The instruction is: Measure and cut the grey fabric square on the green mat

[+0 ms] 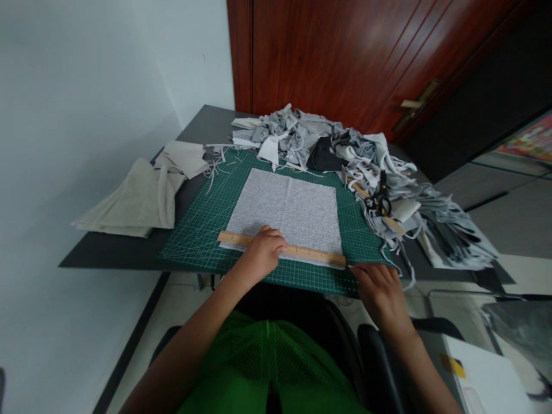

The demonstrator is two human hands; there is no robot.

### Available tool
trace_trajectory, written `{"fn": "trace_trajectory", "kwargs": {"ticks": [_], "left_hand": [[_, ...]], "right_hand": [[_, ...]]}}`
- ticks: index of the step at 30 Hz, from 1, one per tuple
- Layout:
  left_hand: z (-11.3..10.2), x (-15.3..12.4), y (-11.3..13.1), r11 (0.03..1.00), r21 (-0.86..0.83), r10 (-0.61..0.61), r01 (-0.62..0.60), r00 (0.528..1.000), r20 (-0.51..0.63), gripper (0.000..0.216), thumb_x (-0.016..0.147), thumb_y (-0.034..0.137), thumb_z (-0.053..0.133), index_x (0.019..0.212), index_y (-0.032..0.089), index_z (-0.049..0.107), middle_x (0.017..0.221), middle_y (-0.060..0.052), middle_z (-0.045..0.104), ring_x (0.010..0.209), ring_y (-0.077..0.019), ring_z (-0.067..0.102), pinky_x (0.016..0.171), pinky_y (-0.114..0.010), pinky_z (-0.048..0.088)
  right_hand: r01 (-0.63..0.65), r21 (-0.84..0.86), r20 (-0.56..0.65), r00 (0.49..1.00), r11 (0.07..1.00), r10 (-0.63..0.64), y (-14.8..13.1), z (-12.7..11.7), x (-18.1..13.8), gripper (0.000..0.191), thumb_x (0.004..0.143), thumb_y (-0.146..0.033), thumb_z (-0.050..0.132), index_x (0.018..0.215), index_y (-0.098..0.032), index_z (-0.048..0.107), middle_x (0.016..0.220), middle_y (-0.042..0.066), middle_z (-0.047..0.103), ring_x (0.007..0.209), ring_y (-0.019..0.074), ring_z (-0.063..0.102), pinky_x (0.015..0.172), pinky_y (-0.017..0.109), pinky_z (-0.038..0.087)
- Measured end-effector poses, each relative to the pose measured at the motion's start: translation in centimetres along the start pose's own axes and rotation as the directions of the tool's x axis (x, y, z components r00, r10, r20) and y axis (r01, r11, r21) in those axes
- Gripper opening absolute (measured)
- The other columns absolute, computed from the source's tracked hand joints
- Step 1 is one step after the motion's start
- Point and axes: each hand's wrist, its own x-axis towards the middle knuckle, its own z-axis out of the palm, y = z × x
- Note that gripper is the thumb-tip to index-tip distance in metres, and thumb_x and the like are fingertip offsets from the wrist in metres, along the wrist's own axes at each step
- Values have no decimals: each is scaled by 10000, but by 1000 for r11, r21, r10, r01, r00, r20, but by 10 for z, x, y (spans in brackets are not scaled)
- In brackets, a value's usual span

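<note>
A grey fabric piece [297, 210] lies flat on a green cutting mat [196, 238], with a faint crease down its middle. Along its near edge runs a wooden ruler [317, 254]. My left hand [264, 251] presses down on the ruler left of its middle, fingers drawn together on the wood. Just past the ruler's right end, my right hand [380, 290] rests low over the mat with its fingers closed in a pinch. A small light tip shows at those fingers, but what they hold is too small to make out.
Grey and white fabric scraps [297, 135] heap along the table's back. Black scissors [380, 198] lie on the scraps at right, beside a stack of folded grey cloth [459, 233]. Beige fabric [138, 201] overhangs the left edge. A wooden door [328, 63] stands behind.
</note>
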Motion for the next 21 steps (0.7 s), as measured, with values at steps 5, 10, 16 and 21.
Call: {"fn": "trace_trajectory", "kwargs": {"ticks": [5,10,16,21], "left_hand": [[-1,0,3,1000,5,6,-6,1000,7,242,898,25,596,741,202,647,796,-8,657,841,-201,590,857,-378,454],[-11,-4,12,997,-59,-52,52,999,-2,173,888,44,612,898,216,626,842,3,635,894,-203,584,844,-348,460],[-24,-8,16,992,-114,-53,61,996,78,170,899,91,671,992,217,606,941,-7,635,927,-198,596,830,-334,471],[-22,-7,9,992,-118,-40,51,995,90,164,955,97,617,840,207,576,854,5,615,885,-188,583,801,-318,446]], "right_hand": [[-69,124,-123,989,990,84,-20,2,10,302,945,-28,528,1129,-213,681,1037,97,729,936,278,635,827,428,464],[-81,604,-158,963,793,219,-61,18,54,242,1008,-74,536,1124,-232,679,1049,73,718,990,228,679,862,381,555],[-29,667,-95,988,745,123,-90,41,108,267,1008,-61,487,1095,-205,694,1038,78,749,959,235,691,856,402,546],[-44,685,-91,985,727,146,-96,55,115,232,1005,-66,507,1073,-195,688,1028,74,758,954,230,690,870,377,536]]}}
